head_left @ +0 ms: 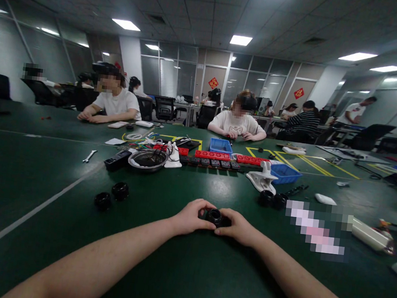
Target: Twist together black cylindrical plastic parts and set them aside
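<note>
Both hands grip one small black ring-shaped part at the near middle of the green desk.

The left hand [191, 216] and right hand [238, 226] close on the black ring-shaped part [214, 216] from either side; fingers hide its flanks, so its exact make is hard to tell. No writing on it can be read. Two similar black rings [111, 195] lie toward the left, two more [272, 199] toward the right. A blurred patch [315, 227] covers something by the right edge. A metal bowl [147, 159] sits farther back.
</note>
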Tool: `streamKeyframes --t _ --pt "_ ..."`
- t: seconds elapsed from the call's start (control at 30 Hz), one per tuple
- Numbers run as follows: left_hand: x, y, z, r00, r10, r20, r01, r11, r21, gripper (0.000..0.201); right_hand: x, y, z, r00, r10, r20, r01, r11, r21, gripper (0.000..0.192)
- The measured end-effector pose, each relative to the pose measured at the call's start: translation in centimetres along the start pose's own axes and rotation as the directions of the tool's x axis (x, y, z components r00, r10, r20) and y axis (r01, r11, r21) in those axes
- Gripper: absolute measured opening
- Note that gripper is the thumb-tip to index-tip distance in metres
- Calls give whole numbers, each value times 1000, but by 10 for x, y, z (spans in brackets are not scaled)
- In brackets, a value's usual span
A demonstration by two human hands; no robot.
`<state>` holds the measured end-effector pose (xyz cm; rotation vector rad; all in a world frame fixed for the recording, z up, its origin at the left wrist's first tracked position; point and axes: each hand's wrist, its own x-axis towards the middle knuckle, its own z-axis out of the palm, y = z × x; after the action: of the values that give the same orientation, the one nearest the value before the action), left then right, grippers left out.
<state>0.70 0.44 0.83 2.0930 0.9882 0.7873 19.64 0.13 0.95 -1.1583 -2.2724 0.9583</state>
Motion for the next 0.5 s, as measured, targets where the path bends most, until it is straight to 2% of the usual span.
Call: streamKeyframes --t 0.17,0.3,0.4,0.5 --pt "-3 7 11 983 -83 -163 86 996 12 38 3 0 14 976 76 -206 -124 964 -234 32" --pt "-4 7 23 940 -160 -303 173 985 15 38 4 -11 25 932 98 -350 -268 835 -481 29" --pt "-3 4 27 927 -159 -338 179 984 26 38 3 -18 29 924 78 -375 -296 766 -570 28" --pt "-2 2 23 938 -154 -310 162 987 -1 38 2 -16 26 931 55 -361 -258 798 -544 33"
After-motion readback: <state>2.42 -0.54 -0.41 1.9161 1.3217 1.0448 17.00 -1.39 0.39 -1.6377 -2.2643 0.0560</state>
